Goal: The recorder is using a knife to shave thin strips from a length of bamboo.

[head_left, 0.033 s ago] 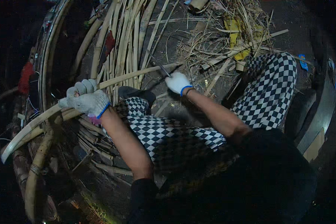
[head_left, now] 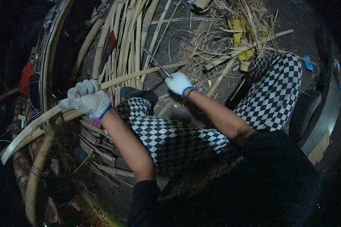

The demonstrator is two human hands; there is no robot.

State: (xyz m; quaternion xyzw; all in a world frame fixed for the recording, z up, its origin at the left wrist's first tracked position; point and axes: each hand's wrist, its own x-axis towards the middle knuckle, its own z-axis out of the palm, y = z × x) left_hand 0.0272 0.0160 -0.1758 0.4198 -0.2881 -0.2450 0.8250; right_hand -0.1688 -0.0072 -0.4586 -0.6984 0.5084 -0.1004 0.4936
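Checkered trousers, one pair: worn, spread across the lap, nearest the body.

Left hand, gloved: fingers curled round a bamboo strip, thumb side toward its left end.

Bamboo strip, one, long and pale: runs through the left fist, one end reaching out to the lower left, the other rising toward the right hand. Handling, as judged: light for its length, stiff in the main but springy toward the ends; smooth face perhaps slippery under a knit glove, edges likely to splinter. Best hold: a full wrap near the middle, as now, well back from the blade.

Right hand, gloved: clenched on a knife, handle hidden in the fist. Slim blade points up and left, crossing the strip near its right end; contact between the two cannot be told. That end lies just beyond the fist.

Shoe, dark: below the strip, between the hands.

Bundle of strips, pale: beyond the strip, fanned lengthwise.

Shavings, loose heap: beyond the right hand.

Yellow sheet, crumpled: among the shavings, farther out.
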